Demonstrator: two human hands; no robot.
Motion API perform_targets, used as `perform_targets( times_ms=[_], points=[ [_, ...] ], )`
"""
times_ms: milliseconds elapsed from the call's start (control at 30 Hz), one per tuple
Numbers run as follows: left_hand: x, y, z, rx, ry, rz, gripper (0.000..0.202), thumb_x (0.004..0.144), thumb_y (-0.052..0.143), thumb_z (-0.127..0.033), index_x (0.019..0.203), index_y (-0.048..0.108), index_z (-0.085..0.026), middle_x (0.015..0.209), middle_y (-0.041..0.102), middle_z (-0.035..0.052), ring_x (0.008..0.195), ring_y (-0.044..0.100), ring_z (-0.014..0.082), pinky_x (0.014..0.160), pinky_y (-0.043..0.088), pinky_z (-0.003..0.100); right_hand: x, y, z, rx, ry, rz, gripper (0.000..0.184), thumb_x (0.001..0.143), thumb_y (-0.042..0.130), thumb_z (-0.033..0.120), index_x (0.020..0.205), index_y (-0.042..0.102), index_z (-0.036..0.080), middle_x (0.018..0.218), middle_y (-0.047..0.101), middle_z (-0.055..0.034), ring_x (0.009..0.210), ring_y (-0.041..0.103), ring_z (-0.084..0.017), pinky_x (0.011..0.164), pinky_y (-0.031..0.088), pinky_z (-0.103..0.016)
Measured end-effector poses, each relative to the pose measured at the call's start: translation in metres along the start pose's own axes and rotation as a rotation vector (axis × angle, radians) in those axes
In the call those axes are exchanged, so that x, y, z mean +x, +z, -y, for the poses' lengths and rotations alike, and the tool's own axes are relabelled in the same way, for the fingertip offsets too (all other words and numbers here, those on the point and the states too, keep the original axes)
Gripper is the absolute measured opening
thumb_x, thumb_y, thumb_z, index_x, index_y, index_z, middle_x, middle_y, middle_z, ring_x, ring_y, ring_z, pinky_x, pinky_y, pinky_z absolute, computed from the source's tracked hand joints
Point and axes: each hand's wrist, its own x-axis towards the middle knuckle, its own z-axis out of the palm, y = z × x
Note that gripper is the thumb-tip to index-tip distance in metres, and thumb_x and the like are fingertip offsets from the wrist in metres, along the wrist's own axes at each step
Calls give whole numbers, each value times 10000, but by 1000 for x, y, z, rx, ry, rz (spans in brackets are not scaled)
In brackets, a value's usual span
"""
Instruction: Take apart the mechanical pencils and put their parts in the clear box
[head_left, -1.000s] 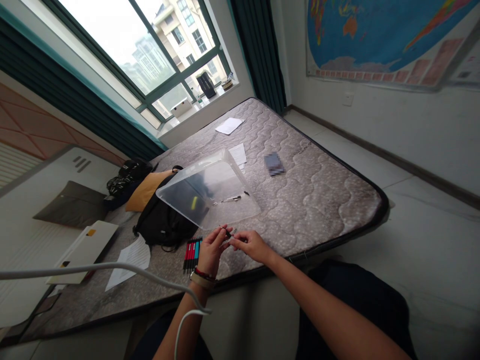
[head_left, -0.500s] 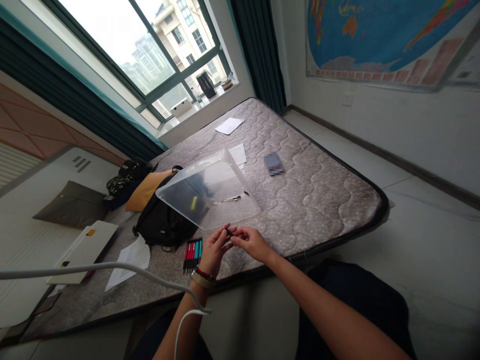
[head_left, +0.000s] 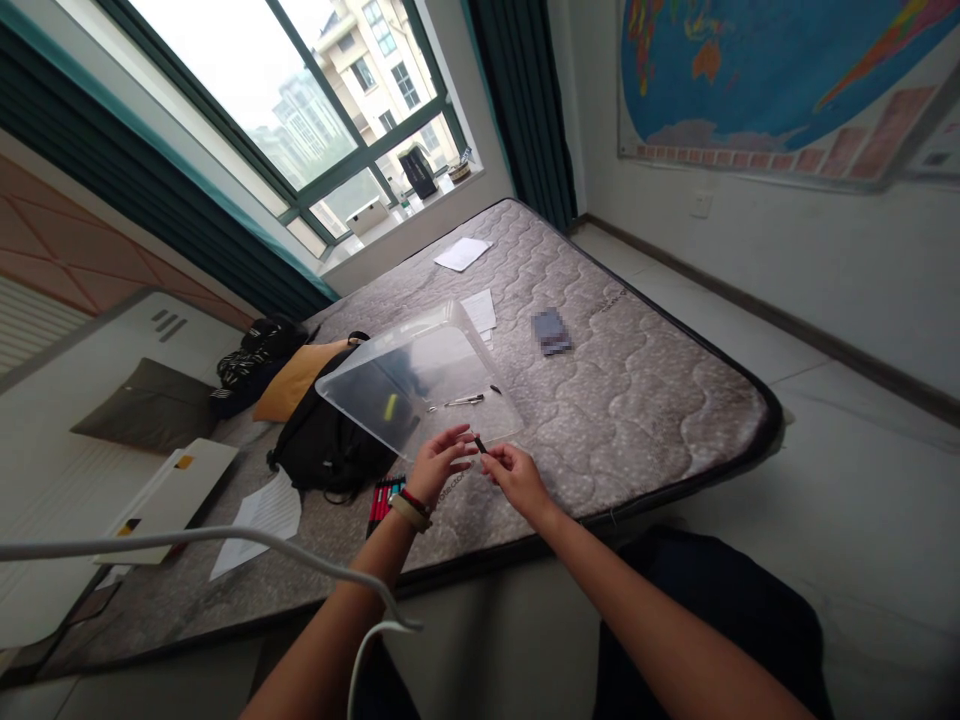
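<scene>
From the head view, the right hand (head_left: 517, 479) is closed in a pinch, holding a small dark piece (head_left: 480, 444) between thumb and forefinger. The piece is too small to identify. The left hand (head_left: 441, 464) is relaxed and open, grasping nothing, with its fingers reaching toward the piece and stopping just beside it. Both hands are above a quilted mattress (head_left: 652, 400), near the front corner of a clear plastic cover (head_left: 420, 380) that rests on it.

Through the cover, a slim metal tool (head_left: 455, 402) and a small black bit (head_left: 495, 388) are visible. Red and teal pens (head_left: 381, 505) lie side by side just beyond the left wrist, partly hidden by the hand. A black backpack (head_left: 324, 447) sits beside the cover, and a yellow cushion (head_left: 295, 381) lies against it. A blurred card (head_left: 551, 331) and loose papers (head_left: 463, 254) lie farther along the mattress.
</scene>
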Motion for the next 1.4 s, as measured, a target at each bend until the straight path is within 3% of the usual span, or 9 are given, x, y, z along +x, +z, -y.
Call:
perform_targets(
  times_ms=[67,200,267,400,567,733,967,1400],
  points=[
    [21,-2,0,154,43,-41,444,751,747,-352,1150,678,-170,1160,703,161,870,704,221,686,529,295,2,-1,-1,16,25,-31,299,798,657,453,840,625,159,714,658,-31,632,596,-153,588,450,-259],
    [66,-4,6,756,198,-132,288,820,644,-246,1089,707,-168,1034,743,131,855,703,220,775,537,335,2,-1,-2,26,42,-37,298,782,668,462,826,610,173,707,653,-22,627,590,-153,584,442,-257],
    [85,-5,10,892,213,-146,275,789,660,-180,1056,724,-174,1041,740,123,880,695,237,855,517,365,2,0,-1,22,44,-32,286,779,669,455,815,607,178,702,652,-21,637,593,-155,591,444,-258],
    [110,-7,14,1107,224,-144,337,789,647,-135,1117,711,-181,1191,687,131,1124,610,272,1027,409,380,2,0,4,38,68,-25,266,771,671,435,800,602,180,684,641,-18,620,585,-153,576,440,-260],
    [125,-6,12,1321,202,-102,350,853,587,-175,1186,686,-216,1223,660,126,1119,602,259,988,422,349,3,0,7,44,78,-19,251,766,672,425,772,599,185,668,638,-14,611,585,-152,566,441,-261],
    [133,-2,11,1446,207,-74,317,896,535,-228,1167,698,-213,1203,658,151,1054,626,270,914,454,356,6,-1,2,45,72,-20,229,772,671,407,777,607,188,673,641,-13,623,591,-153,593,453,-266],
    [135,-2,10,1516,189,-92,268,892,500,-236,968,749,-176,1067,697,165,964,646,279,838,473,365,6,-1,1,35,78,-31,219,772,671,395,777,610,185,678,644,-17,634,598,-157,602,455,-270],
    [147,-28,25,1417,179,-58,285,790,559,-84,987,737,-185,977,750,78,917,663,202,805,469,268,3,1,4,59,107,-32,244,762,676,405,779,607,172,669,632,-10,615,588,-148,586,455,-260]
  ],
)
